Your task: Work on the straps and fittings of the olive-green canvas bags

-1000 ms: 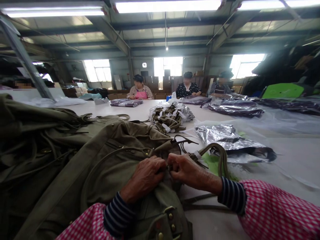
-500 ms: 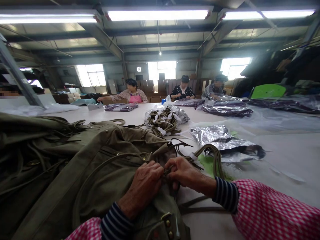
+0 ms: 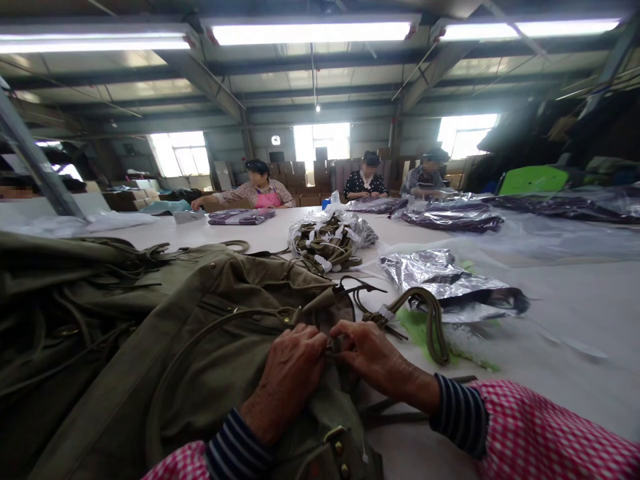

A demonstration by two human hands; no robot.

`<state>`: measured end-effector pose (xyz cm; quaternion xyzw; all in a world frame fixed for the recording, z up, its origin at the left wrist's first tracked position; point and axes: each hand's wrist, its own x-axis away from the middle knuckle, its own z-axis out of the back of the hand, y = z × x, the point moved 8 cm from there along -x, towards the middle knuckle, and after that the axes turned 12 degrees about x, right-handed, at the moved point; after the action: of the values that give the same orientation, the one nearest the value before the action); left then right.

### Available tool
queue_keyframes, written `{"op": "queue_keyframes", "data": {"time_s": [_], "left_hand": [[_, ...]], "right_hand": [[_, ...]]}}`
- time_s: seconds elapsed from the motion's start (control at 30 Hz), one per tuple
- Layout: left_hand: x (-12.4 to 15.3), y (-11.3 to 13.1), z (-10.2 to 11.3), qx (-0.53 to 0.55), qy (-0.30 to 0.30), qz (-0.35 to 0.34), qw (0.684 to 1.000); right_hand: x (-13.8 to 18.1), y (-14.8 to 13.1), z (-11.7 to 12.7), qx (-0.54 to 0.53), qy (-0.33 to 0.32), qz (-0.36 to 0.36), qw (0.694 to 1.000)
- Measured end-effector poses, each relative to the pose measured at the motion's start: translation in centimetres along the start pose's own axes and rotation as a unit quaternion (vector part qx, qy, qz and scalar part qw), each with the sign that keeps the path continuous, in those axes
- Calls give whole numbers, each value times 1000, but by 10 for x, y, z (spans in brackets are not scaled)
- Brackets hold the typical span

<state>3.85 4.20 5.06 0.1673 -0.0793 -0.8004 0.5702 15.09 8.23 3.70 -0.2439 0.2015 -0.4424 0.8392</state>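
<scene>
- The olive cloth (image 3: 225,373) lies spread on the table (image 3: 415,453), and both hands meet at its right edge.
- The left hand (image 3: 294,370) grips the cloth there, fingers curled over it.
- The right hand (image 3: 373,353) has its fingers bent at the same edge; a second ago it was more tightly fisted. Whether they now pinch cloth or some small part, I cannot tell.
- Neither hand has left that spot, so the handling there seems unfinished.
- Right of the olive cloth lie looped straps (image 3: 436,327) and a silver bag (image 3: 425,275).
- Beyond the olive cloth, a co-worker (image 3: 267,198) now stretches an arm sideways, drawn in earlier.
</scene>
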Motion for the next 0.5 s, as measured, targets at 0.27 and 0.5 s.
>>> {"op": "queue_keyframes", "data": {"time_s": [0.27, 0.5], "left_hand": [[0, 7, -2, -47, -35, 38, 998], [1, 1, 5, 13, 5, 31, 999]], "right_hand": [[0, -2, 3, -63, -30, -32, 997], [-11, 16, -8, -189, -34, -45, 980]]}}
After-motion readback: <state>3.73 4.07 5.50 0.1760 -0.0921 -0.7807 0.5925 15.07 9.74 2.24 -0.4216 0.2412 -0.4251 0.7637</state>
